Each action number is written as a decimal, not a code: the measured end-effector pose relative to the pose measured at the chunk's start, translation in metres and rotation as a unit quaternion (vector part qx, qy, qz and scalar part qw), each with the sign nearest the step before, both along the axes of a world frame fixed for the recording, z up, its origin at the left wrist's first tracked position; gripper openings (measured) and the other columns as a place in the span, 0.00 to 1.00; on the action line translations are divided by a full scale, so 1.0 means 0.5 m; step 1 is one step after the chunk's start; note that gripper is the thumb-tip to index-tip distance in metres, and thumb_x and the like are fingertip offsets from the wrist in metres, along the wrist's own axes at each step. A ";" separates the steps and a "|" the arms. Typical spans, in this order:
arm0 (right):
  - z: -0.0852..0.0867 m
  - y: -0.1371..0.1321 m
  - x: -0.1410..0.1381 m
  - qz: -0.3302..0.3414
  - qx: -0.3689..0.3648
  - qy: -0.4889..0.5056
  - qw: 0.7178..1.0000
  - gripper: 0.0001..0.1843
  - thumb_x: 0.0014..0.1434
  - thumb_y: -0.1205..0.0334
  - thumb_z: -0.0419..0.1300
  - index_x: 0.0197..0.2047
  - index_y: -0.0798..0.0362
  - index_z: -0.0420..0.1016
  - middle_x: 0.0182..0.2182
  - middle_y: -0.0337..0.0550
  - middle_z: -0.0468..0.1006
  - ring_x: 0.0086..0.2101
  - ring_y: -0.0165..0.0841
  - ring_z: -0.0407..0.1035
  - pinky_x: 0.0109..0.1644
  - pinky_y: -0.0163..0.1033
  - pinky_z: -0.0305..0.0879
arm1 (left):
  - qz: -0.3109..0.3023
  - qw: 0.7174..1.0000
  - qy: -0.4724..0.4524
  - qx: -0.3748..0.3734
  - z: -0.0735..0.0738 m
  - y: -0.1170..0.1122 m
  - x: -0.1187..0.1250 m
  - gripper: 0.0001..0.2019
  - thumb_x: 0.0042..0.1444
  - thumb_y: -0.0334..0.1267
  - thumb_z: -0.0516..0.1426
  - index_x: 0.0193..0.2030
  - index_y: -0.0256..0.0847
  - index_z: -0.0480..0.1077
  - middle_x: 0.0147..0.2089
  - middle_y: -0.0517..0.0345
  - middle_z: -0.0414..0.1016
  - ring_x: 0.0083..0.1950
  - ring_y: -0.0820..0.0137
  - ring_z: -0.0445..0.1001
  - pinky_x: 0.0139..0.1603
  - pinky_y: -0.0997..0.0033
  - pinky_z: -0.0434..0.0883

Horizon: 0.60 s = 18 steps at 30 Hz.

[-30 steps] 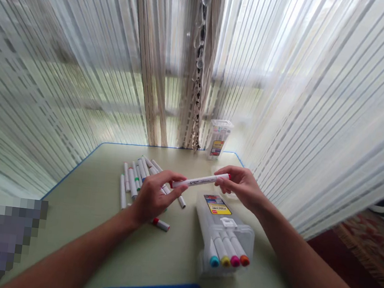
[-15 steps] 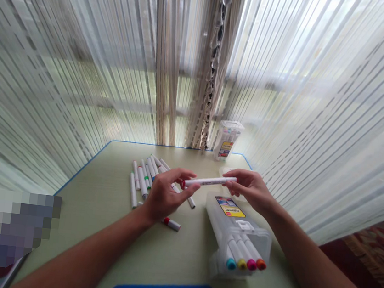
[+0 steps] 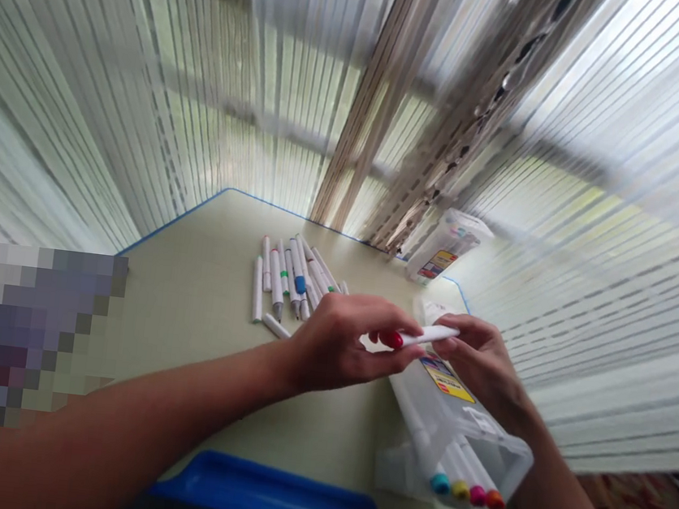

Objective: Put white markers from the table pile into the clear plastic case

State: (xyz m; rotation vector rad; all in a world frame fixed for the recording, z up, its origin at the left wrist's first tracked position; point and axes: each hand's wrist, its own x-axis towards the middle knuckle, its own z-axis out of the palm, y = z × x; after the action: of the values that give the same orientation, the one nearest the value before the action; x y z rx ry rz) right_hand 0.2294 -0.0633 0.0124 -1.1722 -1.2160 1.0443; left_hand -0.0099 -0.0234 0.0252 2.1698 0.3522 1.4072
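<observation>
Btwn L hand & R hand, marker

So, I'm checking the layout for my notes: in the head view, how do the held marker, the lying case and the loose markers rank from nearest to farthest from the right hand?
1. Held marker: its right end meets the right hand.
2. Lying case: just below that hand in the view.
3. Loose markers: well off to the left.
</observation>
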 end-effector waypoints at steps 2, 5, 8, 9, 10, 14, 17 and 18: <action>0.006 -0.002 -0.002 -0.009 0.005 0.007 1.000 0.14 0.39 0.59 0.75 0.31 0.47 0.81 0.21 0.37 0.71 0.23 0.29 0.64 0.25 0.37 0.60 | 0.004 1.000 0.015 -0.008 -0.003 0.009 -0.001 0.07 0.56 0.38 0.60 0.38 0.38 0.76 0.30 0.59 0.78 0.28 0.76 0.73 0.34 0.77 0.70; 0.014 -0.004 -0.003 -0.034 0.027 0.001 0.999 0.12 0.39 0.60 0.75 0.30 0.47 0.81 0.23 0.38 0.71 0.23 0.28 0.63 0.25 0.36 0.59 | 0.012 0.997 0.060 -0.056 -0.015 0.032 -0.002 0.07 0.56 0.36 0.60 0.40 0.38 0.75 0.33 0.57 0.79 0.30 0.74 0.74 0.34 0.76 0.70; 0.019 -0.008 -0.005 -0.037 0.071 -0.016 0.997 0.12 0.39 0.62 0.75 0.29 0.49 0.81 0.27 0.40 0.74 0.27 0.30 0.66 0.27 0.36 0.63 | 0.013 0.988 0.112 -0.105 -0.035 0.057 -0.001 0.08 0.54 0.35 0.61 0.41 0.38 0.76 0.36 0.56 0.79 0.34 0.72 0.75 0.36 0.75 0.70; 0.021 -0.010 -0.007 -0.022 0.086 -0.026 0.996 0.12 0.39 0.63 0.75 0.30 0.49 0.81 0.28 0.40 0.75 0.27 0.30 0.67 0.27 0.36 0.64 | 0.010 0.985 0.134 -0.106 -0.041 0.063 -0.001 0.07 0.54 0.35 0.61 0.40 0.38 0.76 0.36 0.57 0.79 0.35 0.71 0.75 0.38 0.74 0.70; 0.022 -0.012 -0.008 -0.002 0.091 -0.040 0.995 0.12 0.39 0.65 0.75 0.30 0.50 0.81 0.27 0.41 0.75 0.27 0.30 0.67 0.27 0.36 0.66 | 0.013 0.983 0.148 -0.106 -0.045 0.068 0.000 0.07 0.54 0.36 0.61 0.40 0.39 0.76 0.35 0.57 0.78 0.36 0.71 0.76 0.39 0.73 0.70; 0.027 -0.014 -0.013 0.072 0.098 -0.031 0.992 0.13 0.42 0.65 0.74 0.33 0.55 0.80 0.25 0.39 0.73 0.26 0.29 0.68 0.29 0.36 0.70 | 0.049 0.978 0.184 -0.090 -0.048 0.074 0.003 0.09 0.55 0.39 0.61 0.41 0.40 0.76 0.37 0.56 0.78 0.39 0.67 0.75 0.44 0.69 0.69; 0.030 -0.013 -0.013 0.096 0.119 -0.021 0.988 0.14 0.43 0.64 0.73 0.34 0.57 0.78 0.25 0.38 0.73 0.26 0.27 0.68 0.29 0.34 0.69 | 0.056 0.975 0.199 -0.083 -0.044 0.072 0.003 0.09 0.55 0.40 0.61 0.42 0.40 0.75 0.39 0.56 0.78 0.41 0.66 0.75 0.44 0.68 0.69; 0.031 -0.012 -0.013 0.100 0.130 -0.022 0.986 0.13 0.43 0.65 0.73 0.34 0.57 0.78 0.26 0.39 0.74 0.26 0.27 0.68 0.29 0.34 0.69 | 0.056 0.975 0.201 -0.080 -0.043 0.072 0.003 0.09 0.55 0.40 0.61 0.42 0.40 0.75 0.39 0.56 0.77 0.41 0.67 0.74 0.44 0.69 0.69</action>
State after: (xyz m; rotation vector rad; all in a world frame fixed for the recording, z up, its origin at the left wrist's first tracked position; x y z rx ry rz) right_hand 0.2228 -0.0695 0.0281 -0.8877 -1.4793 0.9747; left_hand -0.0083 0.0124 0.0039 2.3176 0.7186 0.9457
